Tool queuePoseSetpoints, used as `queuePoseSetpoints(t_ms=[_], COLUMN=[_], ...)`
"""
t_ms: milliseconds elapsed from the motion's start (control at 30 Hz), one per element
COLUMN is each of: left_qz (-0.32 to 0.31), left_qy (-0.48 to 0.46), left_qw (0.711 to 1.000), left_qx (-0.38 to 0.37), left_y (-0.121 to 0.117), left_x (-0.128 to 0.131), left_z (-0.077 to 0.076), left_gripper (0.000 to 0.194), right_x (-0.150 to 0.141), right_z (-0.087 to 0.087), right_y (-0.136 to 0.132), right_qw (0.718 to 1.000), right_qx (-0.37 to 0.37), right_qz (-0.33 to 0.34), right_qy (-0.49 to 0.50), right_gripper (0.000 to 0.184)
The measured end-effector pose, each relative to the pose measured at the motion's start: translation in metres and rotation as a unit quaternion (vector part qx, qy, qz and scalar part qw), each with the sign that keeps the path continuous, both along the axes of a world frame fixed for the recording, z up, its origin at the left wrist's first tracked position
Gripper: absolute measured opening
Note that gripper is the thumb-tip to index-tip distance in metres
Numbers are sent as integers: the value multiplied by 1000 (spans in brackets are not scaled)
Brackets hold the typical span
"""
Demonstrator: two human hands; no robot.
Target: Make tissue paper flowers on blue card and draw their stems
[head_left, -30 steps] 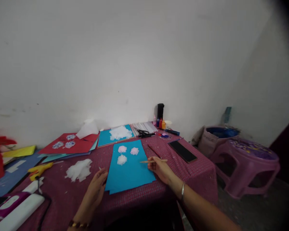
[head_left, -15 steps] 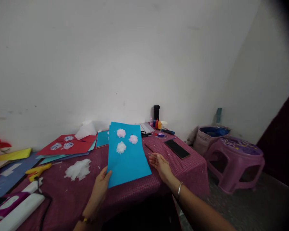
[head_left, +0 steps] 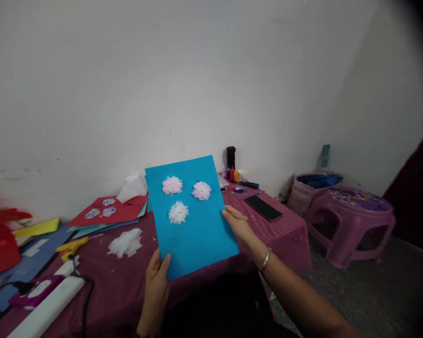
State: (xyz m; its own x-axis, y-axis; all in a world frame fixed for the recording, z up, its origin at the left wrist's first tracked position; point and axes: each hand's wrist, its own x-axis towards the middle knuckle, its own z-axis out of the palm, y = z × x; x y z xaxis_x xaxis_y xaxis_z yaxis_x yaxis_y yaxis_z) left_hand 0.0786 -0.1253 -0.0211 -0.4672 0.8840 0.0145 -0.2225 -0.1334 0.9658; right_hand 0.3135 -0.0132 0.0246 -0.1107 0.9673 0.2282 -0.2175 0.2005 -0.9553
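Note:
A bright blue sheet of card (head_left: 200, 234) is held up, tilted, above the table's front edge. Three ruffled tissue-paper flowers sit on its upper part: a pinkish one (head_left: 172, 185) at left, another pinkish one (head_left: 201, 191) at right, and a white one (head_left: 178, 212) below them. My left hand (head_left: 157, 274) grips the lower left corner, thumb on the front. At the right edge, my right hand (head_left: 238, 223) closes on the card, its fingers partly hidden behind it. A heap of white tissue pieces (head_left: 126, 242) lies left of the card.
Left of me are a yellow glue gun (head_left: 72, 246), a white power strip (head_left: 49, 305) with a cord, and a red card (head_left: 118, 213) with white-and-blue flowers. Paint bottles (head_left: 232, 174) and a phone (head_left: 263, 208) lie to the right. A pink stool (head_left: 350, 225) stands beyond the table.
The blue card has been raised and turned anticlockwise. My right hand, previously apart from the card, has come up and taken its right edge; the left hand keeps its grip.

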Motion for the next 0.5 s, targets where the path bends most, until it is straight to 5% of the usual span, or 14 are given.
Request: queuePoseSetpoints(t_ms=[300,433,500], left_qz=[5,85,60], left_qy=[-131,-150,-177], left_qw=[989,984,980], left_qx=[-68,-47,-67], left_y=[-37,-47,-47], left_x=[-17,-12,-5], left_z=[-10,1,12], left_gripper=[46,73,76], right_x=[-7,-6,-6], right_z=[-7,-8,-8], right_y=[-16,-21,-19], right_qw=[992,979,975], right_qx=[9,41,66], right_qz=[95,130,127], right_qy=[-77,-149,-169], right_gripper=[36,36,35])
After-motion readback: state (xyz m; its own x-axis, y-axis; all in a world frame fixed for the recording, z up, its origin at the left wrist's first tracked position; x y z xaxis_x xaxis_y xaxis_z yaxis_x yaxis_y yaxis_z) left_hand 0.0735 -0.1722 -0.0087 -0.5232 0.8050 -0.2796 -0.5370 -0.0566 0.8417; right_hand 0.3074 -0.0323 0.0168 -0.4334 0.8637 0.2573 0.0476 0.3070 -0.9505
